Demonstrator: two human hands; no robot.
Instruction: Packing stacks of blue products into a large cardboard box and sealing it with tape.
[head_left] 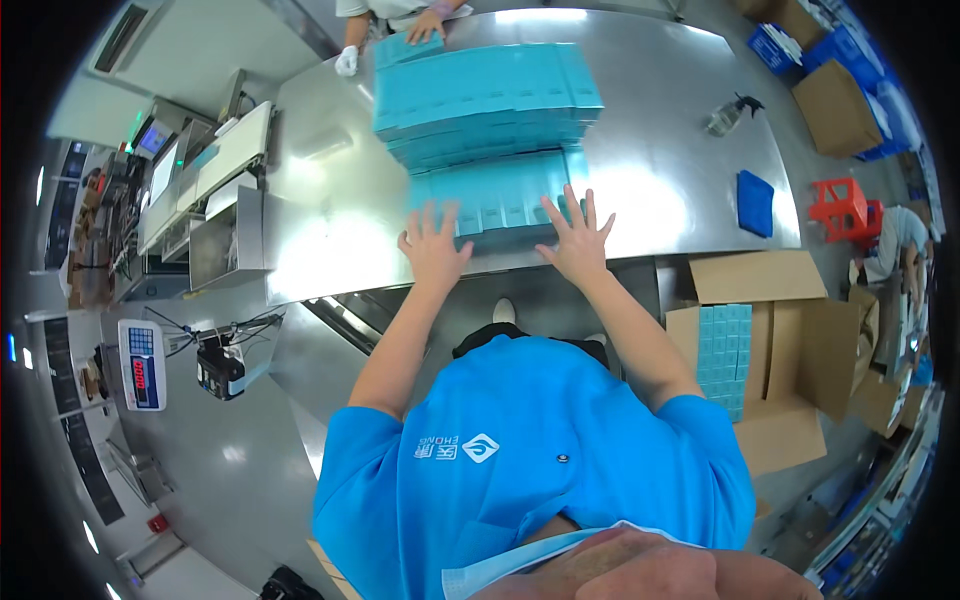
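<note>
Both hands, left hand [432, 245] and right hand [577, 235], lie flat with fingers spread and released on the near row of teal boxes [497, 200] at twelve o'clock on the steel surface [670, 150], apparently squaring them, so even pressure seems needed.

Teal boxes [497, 200] on a silver table [650, 150], blue pad [755, 203].

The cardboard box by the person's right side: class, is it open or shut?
Open. The cardboard box has its flaps folded outward, and rows of teal packs show inside, filling only part of it.
</note>
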